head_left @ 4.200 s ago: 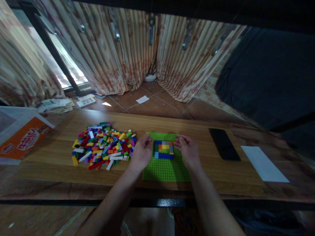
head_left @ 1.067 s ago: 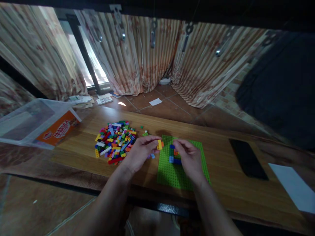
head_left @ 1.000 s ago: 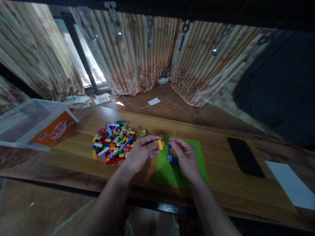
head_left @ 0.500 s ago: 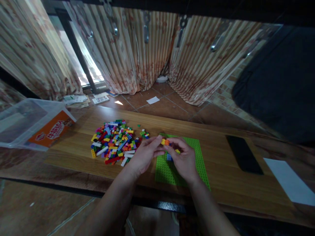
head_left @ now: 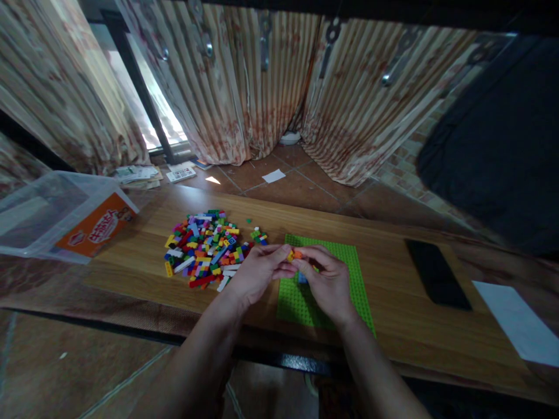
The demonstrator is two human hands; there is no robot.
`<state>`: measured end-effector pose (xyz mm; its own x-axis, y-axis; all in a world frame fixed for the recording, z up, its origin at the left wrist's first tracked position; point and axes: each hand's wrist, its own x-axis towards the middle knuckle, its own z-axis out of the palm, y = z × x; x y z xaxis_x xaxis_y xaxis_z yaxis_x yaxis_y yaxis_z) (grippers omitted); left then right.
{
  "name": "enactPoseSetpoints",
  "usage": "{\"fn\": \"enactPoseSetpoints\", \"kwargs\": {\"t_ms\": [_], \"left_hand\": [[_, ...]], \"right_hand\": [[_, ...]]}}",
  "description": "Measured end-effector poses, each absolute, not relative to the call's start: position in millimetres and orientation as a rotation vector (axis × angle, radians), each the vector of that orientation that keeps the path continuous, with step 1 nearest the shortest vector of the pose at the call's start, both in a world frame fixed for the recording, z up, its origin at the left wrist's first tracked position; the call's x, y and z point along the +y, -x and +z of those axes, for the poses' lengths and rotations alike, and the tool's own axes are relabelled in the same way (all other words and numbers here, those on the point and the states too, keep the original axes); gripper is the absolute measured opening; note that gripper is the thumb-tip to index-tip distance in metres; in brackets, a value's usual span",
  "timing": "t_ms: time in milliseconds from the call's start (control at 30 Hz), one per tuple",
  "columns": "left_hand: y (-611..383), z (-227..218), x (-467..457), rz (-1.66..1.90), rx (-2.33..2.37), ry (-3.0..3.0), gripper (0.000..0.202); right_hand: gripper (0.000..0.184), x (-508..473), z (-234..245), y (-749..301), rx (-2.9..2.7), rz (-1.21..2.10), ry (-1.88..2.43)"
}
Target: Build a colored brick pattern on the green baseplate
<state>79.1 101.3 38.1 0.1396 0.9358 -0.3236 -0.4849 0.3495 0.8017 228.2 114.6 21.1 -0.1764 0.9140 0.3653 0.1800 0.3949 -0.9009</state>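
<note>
Above the green baseplate [head_left: 325, 311], my two hands meet fingertip to fingertip. My left hand [head_left: 259, 270] pinches a small yellow building brick [head_left: 290, 256]. An orange brick [head_left: 297, 254] sits right against the yellow one, between the fingers of my right hand [head_left: 325, 279]. Whether the two bricks are joined I cannot tell. Below my right hand a blue brick [head_left: 302, 278] shows on the baseplate, partly covered by the fingers. To the left of my left hand lies a heap of mixed coloured bricks [head_left: 203, 247].
A clear plastic bin [head_left: 65, 186] with an orange label stands at the table's left end. A black phone-like slab [head_left: 437, 273] and a white sheet [head_left: 515, 320] lie to the right. Beyond the wooden tabletop [head_left: 384, 291] hang striped curtains [head_left: 279, 87].
Both hands stay together over the baseplate, with the fingers shifted slightly around the yellow and orange bricks. The whole view has moved a little.
</note>
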Motion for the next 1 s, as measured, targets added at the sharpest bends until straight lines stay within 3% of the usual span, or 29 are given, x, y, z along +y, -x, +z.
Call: {"fn": "enactPoseSetpoints", "kwargs": {"t_ms": [200,333,467,600,767,867,1000], "left_hand": [[-67.5,43.2,104.0,1.132,0.913,-0.565,0.019],[-56.4,47.9,106.7,1.225,1.025,-0.482,0.016],[-51.0,49.4,107.2,1.288,1.059,-0.447,0.015],[-51.0,48.1,107.8,1.305,1.102,-0.468,0.011],[-50.9,46.9,108.7,1.305,1.172,-0.525,0.008],[-51.2,45.5,109.1,1.28,1.213,-0.552,0.009],[-54.5,42.8,109.7,1.244,1.25,-0.589,0.012]], "right_hand": [[0.013,115.9,18.3,-228.6,-1.524,0.99,0.99],[0.018,111.5,13.1,-226.0,-1.801,0.835,1.076],[0.008,102.6,4.8,-214.4,-2.168,0.69,1.088],[0.01,96.9,-2.2,-201.1,-2.358,0.559,1.102],[0.012,96.7,-2.4,-196.0,-2.357,0.546,1.111],[0.004,96.5,0.4,-199.5,-2.267,0.566,1.099],[0.015,97.5,8.0,-212.3,-2.037,0.555,1.124]]}}
